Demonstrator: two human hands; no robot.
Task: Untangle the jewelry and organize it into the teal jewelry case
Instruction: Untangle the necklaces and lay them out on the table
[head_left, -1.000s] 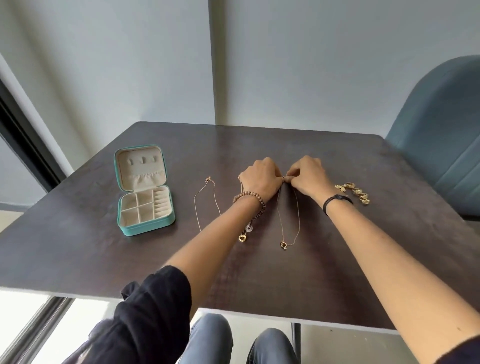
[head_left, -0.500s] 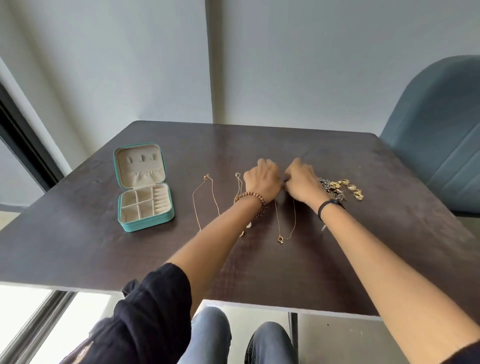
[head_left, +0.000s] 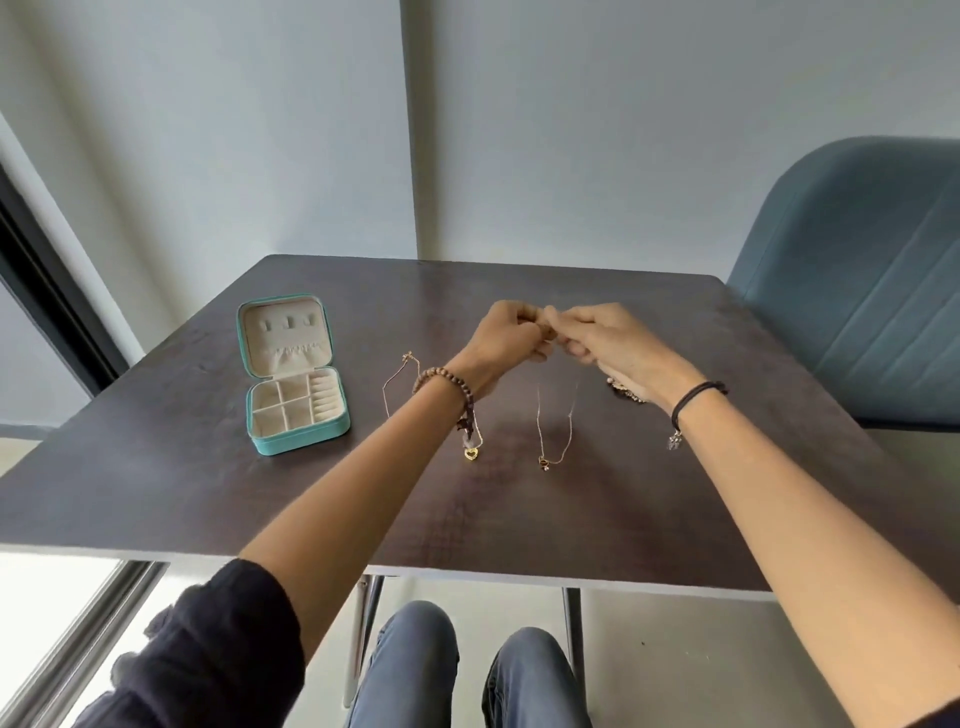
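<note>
My left hand (head_left: 511, 332) and my right hand (head_left: 602, 338) meet above the table's middle, fingers curled, each pinching the top end of a thin gold necklace (head_left: 540, 431). Its chain hangs down in a loop, and its small pendant (head_left: 544, 462) touches the table. The teal jewelry case (head_left: 291, 384) lies open at the left, its cream compartments bare. Another gold chain (head_left: 395, 384) lies between the case and my left arm. A necklace with a heart pendant (head_left: 471, 453) lies partly under my left wrist.
A heap of gold and dark jewelry (head_left: 626, 392) shows behind my right wrist, mostly hidden. The dark wooden table (head_left: 208, 493) ends near my knees. A blue upholstered chair (head_left: 857, 291) stands at the right. A window frame runs along the left.
Both hands have risen from the table and lifted the necklace's top end, so the chain now hangs instead of lying flat. My right wrist now covers most of the jewelry heap.
</note>
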